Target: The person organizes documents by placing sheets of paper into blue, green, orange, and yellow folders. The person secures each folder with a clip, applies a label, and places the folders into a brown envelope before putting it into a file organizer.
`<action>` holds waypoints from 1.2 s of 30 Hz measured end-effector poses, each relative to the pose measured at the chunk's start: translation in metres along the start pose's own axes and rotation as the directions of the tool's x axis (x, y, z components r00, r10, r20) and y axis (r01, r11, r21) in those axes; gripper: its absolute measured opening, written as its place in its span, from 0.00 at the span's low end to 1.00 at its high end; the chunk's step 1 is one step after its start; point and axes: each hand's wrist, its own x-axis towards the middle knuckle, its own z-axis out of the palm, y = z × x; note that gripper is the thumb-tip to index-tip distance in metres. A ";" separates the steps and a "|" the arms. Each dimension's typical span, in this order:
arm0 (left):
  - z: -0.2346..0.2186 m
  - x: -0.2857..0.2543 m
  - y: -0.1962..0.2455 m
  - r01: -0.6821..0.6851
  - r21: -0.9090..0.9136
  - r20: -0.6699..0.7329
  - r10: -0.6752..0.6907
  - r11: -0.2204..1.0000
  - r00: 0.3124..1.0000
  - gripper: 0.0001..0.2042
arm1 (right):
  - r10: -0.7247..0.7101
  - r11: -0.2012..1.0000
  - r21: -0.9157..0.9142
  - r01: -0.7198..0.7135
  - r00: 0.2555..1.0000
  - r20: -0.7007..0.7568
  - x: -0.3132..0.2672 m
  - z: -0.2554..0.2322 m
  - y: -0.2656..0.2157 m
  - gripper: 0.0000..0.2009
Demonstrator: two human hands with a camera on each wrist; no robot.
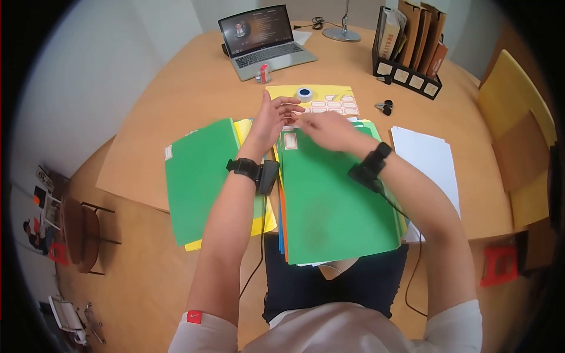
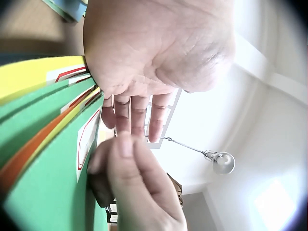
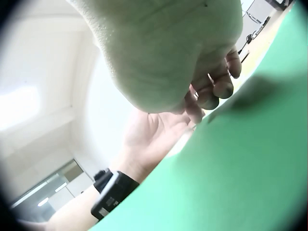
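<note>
A thick stack of coloured folders lies in front of me, with a green folder (image 1: 341, 200) on top. A red-bordered white label (image 1: 291, 141) sits at its upper left corner. My left hand (image 1: 273, 120) is raised at the stack's top left corner, its fingers extended and palm facing the other hand. My right hand (image 1: 331, 129) is over the top edge, fingers bent, thumb against the index finger in the left wrist view; I cannot tell what is between them. Behind the hands lies a yellow folder (image 1: 279, 93) bearing a sheet of red-bordered labels (image 1: 334, 107).
More green and yellow folders (image 1: 203, 176) lie at left, white paper (image 1: 426, 170) at right. A roll of tape (image 1: 304, 94) stands on the yellow folder. Farther back are a laptop (image 1: 265, 41), a lamp base (image 1: 341, 34), black clips (image 1: 385, 107) and a file organizer (image 1: 406, 76).
</note>
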 end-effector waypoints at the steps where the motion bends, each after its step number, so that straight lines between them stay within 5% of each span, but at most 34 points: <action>1: -0.002 -0.001 -0.002 -0.021 -0.016 0.011 0.021 1.000 1.000 0.38 | 0.022 0.998 0.066 -0.018 0.998 -0.062 -0.009 -0.009 0.004 0.20; 7: 0.006 -0.009 0.006 -0.100 -0.086 -0.063 0.095 0.991 0.993 0.30 | 0.187 0.952 0.299 -0.069 0.902 -0.388 -0.088 -0.056 0.103 0.20; 11: -0.003 -0.003 -0.001 -0.209 -0.065 -0.101 0.201 0.976 0.974 0.23 | 0.412 0.863 0.455 -0.219 0.826 -0.384 -0.158 -0.080 0.175 0.19; 14: -0.009 0.000 -0.003 -0.305 -0.017 -0.143 0.299 0.952 0.943 0.15 | 0.600 0.655 0.679 -0.331 0.775 -0.200 -0.192 -0.082 0.199 0.18; 17: -0.015 0.005 -0.006 -0.318 0.074 -0.172 0.326 0.945 0.930 0.12 | 0.590 0.618 0.756 -0.215 0.763 -0.266 -0.205 -0.060 0.212 0.18; 22: -0.039 0.010 0.017 -0.225 -0.099 -0.296 0.187 0.969 0.937 0.11 | 0.584 0.569 0.814 -0.114 0.753 -0.303 -0.212 -0.059 0.208 0.18; 25: -0.055 -0.002 0.062 -0.135 0.239 -0.207 0.186 0.962 0.960 0.13 | 0.580 0.586 0.802 -0.118 0.752 -0.313 -0.207 -0.061 0.205 0.18; 28: -0.078 -0.027 0.097 0.055 0.848 -0.178 0.185 0.528 0.966 0.18 | 0.577 0.587 0.801 -0.116 0.754 -0.313 -0.205 -0.060 0.209 0.19; 31: -0.130 -0.071 0.120 0.253 0.958 -0.246 -0.073 0.132 0.967 0.32 | 0.567 0.592 0.798 -0.116 0.763 -0.310 -0.207 -0.058 0.215 0.19; 34: -0.165 -0.116 0.145 0.263 0.917 -0.328 -0.193 -0.299 0.925 0.52 | 0.562 0.603 0.789 -0.119 0.765 -0.315 -0.207 -0.060 0.214 0.19; 36: -0.196 -0.138 0.147 0.354 0.872 -0.430 -0.183 -0.338 0.884 0.56 | 0.561 0.610 0.783 -0.123 0.765 -0.317 -0.207 -0.059 0.211 0.19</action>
